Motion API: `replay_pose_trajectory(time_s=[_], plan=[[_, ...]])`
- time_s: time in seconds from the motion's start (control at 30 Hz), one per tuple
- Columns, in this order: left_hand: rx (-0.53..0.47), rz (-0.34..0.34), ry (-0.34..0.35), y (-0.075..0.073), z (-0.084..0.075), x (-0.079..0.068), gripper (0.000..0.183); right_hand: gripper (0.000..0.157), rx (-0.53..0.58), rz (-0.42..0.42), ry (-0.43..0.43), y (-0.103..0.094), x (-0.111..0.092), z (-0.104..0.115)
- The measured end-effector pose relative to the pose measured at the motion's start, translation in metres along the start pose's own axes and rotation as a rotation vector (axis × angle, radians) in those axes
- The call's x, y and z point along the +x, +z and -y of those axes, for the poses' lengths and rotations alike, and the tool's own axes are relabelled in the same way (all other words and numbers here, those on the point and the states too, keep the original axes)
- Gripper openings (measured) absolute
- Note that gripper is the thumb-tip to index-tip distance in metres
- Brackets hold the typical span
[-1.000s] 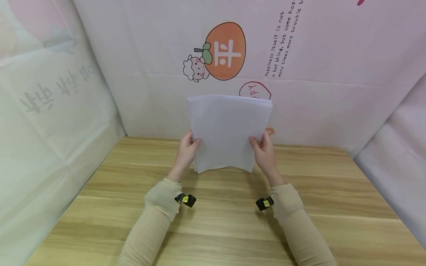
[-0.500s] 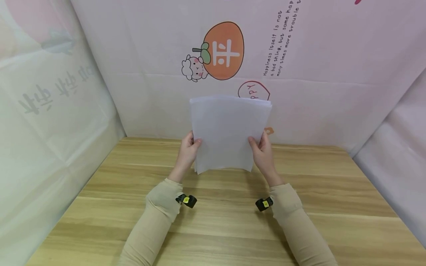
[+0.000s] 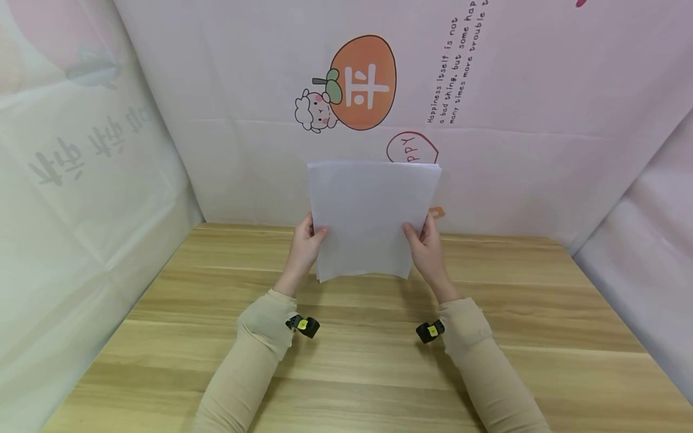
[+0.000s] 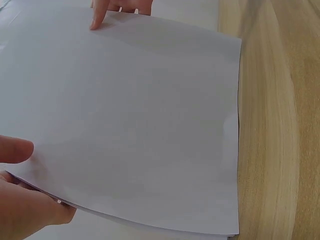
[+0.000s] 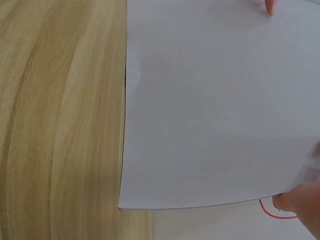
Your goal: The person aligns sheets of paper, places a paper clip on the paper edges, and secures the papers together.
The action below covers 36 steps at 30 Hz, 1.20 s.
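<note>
A stack of white paper sheets (image 3: 368,210) stands upright over the back part of the table, slightly bowed along its bottom edge. My left hand (image 3: 305,243) grips its left side, thumb on the near face and fingers behind. On the opposite side my right hand (image 3: 428,249) holds the stack in the same way. In the left wrist view the thumb (image 4: 15,150) presses the top sheet, with the fingers under the edge. The right wrist view shows the sheets' lower corner and part of the right hand (image 5: 302,202) at the edge. The fingers behind the paper are mostly hidden.
The wood-grain table (image 3: 357,373) extends toward me and to both sides. A printed white cloth (image 3: 243,168) hangs right behind the table's back edge, and another cloth (image 3: 97,198) hangs along the left. Small black cameras (image 3: 308,326) sit at both wrists.
The top edges of the sheets, fanned slightly apart before, now lie closer together and more even. Both hands keep their hold and have barely moved.
</note>
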State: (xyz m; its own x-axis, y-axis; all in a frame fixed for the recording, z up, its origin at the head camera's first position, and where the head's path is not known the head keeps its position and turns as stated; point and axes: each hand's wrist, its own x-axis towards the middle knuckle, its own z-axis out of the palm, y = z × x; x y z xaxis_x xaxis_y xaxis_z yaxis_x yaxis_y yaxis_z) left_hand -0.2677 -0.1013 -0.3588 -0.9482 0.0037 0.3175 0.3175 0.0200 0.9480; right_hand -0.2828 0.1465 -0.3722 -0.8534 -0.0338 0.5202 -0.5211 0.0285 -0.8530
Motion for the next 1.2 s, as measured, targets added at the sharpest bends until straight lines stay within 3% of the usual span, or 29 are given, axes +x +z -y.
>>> replay_pose_trajectory(time_s=[0.43,0.77,1.2], plan=[[0.052,-0.009,-0.07,-0.003,0.005,0.005,0.041,0.048,-0.009,0.012,0.104,-0.003,0.002,-0.002],[0.065,0.017,-0.107,-0.005,0.019,0.01,0.044,0.056,-0.021,0.069,0.19,0.001,-0.004,0.015],[0.026,0.059,-0.164,-0.003,0.026,0.01,0.049,0.06,-0.051,0.091,0.159,-0.007,-0.004,-0.024]])
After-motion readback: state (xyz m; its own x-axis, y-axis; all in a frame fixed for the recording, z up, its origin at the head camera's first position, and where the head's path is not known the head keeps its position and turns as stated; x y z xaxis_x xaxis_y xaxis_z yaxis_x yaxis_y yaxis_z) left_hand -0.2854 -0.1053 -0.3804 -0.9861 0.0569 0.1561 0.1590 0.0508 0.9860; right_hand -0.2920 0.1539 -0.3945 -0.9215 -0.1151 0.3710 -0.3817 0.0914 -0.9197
